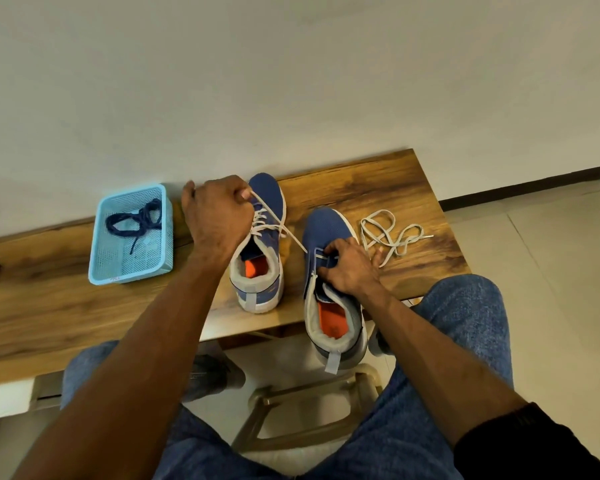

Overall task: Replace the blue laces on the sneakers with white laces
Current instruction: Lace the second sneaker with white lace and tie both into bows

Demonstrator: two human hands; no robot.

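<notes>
**Pulling the white lace snug on the right shoe**

Two blue sneakers are set on the bench (378, 188), toes pointing to 12 o'clock. The left sneaker (265, 216) is already laced in white. The right sneaker (326, 233), at 3 o'clock from it, has no blue lace left, and its heel hangs over the bench edge.

A white lace (280, 221) is pulled tight in a line from the right sneaker up toward 10 o'clock. Its end is pinched in the left hand (219, 213), which is curled closed around it above the left sneaker. The right hand (350, 266) is curled on the tongue and eyelets of the right sneaker and holds them down.

To do this step well, the shoe is best held still while the lace is pulled slowly, so it stays flat and not twisted. Both ends are best kept the same length.

A spare white lace (394, 235) is lying loose at 3 o'clock of the right sneaker. A blue lace (136, 216) is put away in the blue basket (99, 261) at 9 o'clock.
</notes>
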